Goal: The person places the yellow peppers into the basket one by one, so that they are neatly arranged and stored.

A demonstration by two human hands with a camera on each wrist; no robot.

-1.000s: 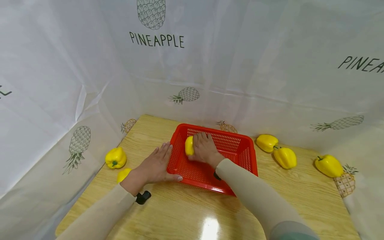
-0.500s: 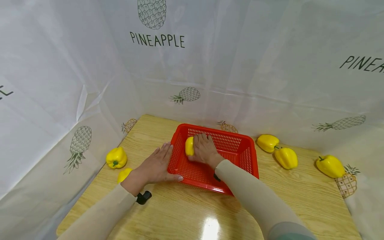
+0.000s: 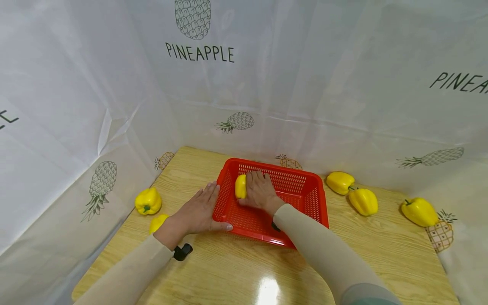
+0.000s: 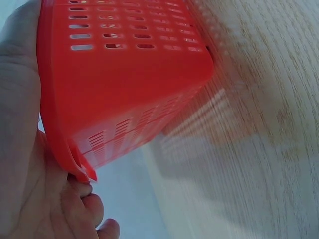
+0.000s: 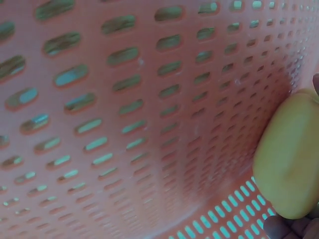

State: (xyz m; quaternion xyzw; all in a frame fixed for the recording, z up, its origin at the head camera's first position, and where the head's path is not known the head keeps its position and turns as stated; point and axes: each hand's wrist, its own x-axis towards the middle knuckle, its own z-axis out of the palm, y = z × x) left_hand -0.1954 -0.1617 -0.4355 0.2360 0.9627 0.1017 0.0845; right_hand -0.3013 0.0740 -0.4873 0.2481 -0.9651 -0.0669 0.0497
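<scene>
In the head view a red slotted plastic basket (image 3: 293, 186) sits on the wooden table. My right hand (image 3: 261, 190) reaches inside it and grips a yellow bell pepper (image 3: 240, 186) near its left end. The right wrist view shows this bell pepper (image 5: 289, 154) close to the basket wall (image 5: 164, 114), with fingertips at its two ends. Against the basket's left front corner lies my left hand (image 3: 198, 212), fingers straight along the left rim and thumb along the front one. Seen from the left wrist, that hand (image 4: 45, 199) touches the rim from outside.
Left of the basket lies a yellow bell pepper (image 3: 148, 201), and a second pepper (image 3: 157, 222) is partly hidden behind my left wrist. Several more, including one pepper (image 3: 363, 201) and another (image 3: 419, 212), lie to the right. A white pineapple-print sheet (image 3: 286, 84) walls the table (image 3: 228, 271).
</scene>
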